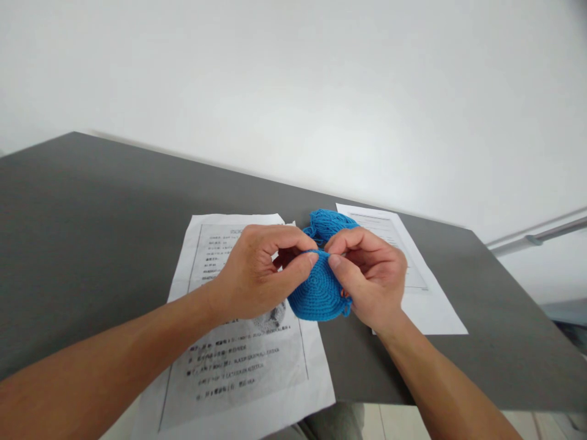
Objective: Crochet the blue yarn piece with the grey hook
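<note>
Blue crocheted piece (315, 295), pinched in two hands

Location: over the grey table (114, 214), near the right edge of a printed sheet (247, 370). Left hand (266, 263): thumb and forefinger closed on the upper edge. Right hand (373, 272): likewise pinching, just beside. Bundle of blue yarn (329, 225): behind the hands.

Left hand (261, 263), right hand (378, 278) and both forearms (151, 342) bare. Creased grey-green cloth legwear (338, 421) visible below near edge of flat dark-grey table (355, 366).
</note>
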`<state>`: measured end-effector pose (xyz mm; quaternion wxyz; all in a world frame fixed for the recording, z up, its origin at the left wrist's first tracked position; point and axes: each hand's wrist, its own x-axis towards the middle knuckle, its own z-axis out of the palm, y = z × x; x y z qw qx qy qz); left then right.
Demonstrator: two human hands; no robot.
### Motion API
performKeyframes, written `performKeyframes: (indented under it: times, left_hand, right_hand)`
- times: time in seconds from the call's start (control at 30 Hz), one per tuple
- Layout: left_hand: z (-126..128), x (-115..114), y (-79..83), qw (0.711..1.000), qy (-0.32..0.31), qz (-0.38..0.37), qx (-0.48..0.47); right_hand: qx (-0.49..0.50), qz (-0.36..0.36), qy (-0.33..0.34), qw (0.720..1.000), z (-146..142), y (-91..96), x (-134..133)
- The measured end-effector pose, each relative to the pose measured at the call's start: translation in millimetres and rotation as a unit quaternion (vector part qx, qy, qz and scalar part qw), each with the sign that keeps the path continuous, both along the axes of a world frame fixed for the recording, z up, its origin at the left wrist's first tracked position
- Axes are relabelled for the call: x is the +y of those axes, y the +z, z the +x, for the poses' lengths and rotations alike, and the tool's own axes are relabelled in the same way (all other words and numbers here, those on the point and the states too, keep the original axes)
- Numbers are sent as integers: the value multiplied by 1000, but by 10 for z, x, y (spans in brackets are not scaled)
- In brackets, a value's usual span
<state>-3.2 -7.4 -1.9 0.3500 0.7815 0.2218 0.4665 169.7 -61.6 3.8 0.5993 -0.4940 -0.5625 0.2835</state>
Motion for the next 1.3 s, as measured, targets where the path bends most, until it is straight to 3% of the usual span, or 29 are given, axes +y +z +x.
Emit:
performKeyframes:
  times: [0.23, 1.3]
  left_hand:
    - [8, -9, 4, 1000, 6, -1, 2]
    - [-12, 1, -1, 1000, 1, 23, 16]
  right_hand:
    - [-11, 26, 5, 1000, 5, -16, 4]
    - [-18, 11, 22, 1000, 14, -2, -8]
